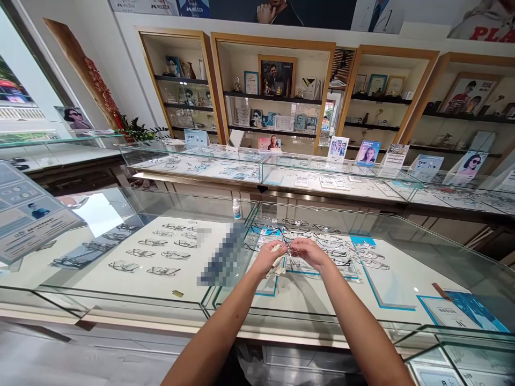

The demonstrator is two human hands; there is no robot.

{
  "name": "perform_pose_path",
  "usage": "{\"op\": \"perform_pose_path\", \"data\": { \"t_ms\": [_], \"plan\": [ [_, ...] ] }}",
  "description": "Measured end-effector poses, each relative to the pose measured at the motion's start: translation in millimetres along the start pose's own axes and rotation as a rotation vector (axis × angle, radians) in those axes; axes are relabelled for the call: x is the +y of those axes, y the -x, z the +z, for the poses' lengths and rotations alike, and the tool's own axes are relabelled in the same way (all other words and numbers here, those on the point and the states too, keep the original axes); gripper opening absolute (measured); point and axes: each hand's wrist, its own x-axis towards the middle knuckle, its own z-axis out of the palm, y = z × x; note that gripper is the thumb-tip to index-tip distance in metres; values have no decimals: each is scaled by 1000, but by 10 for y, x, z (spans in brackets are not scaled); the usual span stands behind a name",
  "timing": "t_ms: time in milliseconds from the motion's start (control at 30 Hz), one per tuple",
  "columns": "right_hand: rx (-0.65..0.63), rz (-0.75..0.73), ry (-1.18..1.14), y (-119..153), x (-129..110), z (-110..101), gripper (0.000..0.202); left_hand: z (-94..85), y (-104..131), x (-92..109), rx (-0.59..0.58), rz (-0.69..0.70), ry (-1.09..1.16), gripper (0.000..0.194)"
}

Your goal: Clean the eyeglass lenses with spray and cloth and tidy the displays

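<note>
Above the glass counter, both hands meet at a thin-framed pair of eyeglasses (295, 261). My left hand (269, 258) is closed on the left side of the frame, and a crumpled pale cloth (277, 268) hangs beneath its fingers. My right hand (309, 253) pinches the frame from the other side. Fingers cover much of the eyeglasses, and the frame partly blends with those behind. Rows of other eyeglasses (374, 264) lie in the case below and beyond my hands.
The glass display case (306, 316) runs beneath my forearms. A small white spray bottle (236, 209) stands on the glass to the left. An info board (30, 214) leans at far left. Another glass counter (289, 161) with upright cards stands behind, before wooden shelves (273, 40).
</note>
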Motion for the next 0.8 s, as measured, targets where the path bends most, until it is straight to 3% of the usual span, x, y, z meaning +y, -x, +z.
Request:
{"op": "perform_pose_path", "data": {
  "t_ms": [167,300,500,667,800],
  "plan": [
    [-5,-30,-86,7,-67,-83,20,-49,-32,9,-12,-36,131,41],
    [-88,12,-114,103,-190,-143,20,-162,-1,123,-63,-74,260,37],
    [-230,110,-92,378,-306,6,20,-297,132,353,-217,-180,402,36],
    [-208,76,-151,615,-429,179,24,-179,179,320,-179,-163,443,35],
    [-113,38,-114,711,-424,245,26,27,333,275,-194,-150,302,46]
  ]
}}
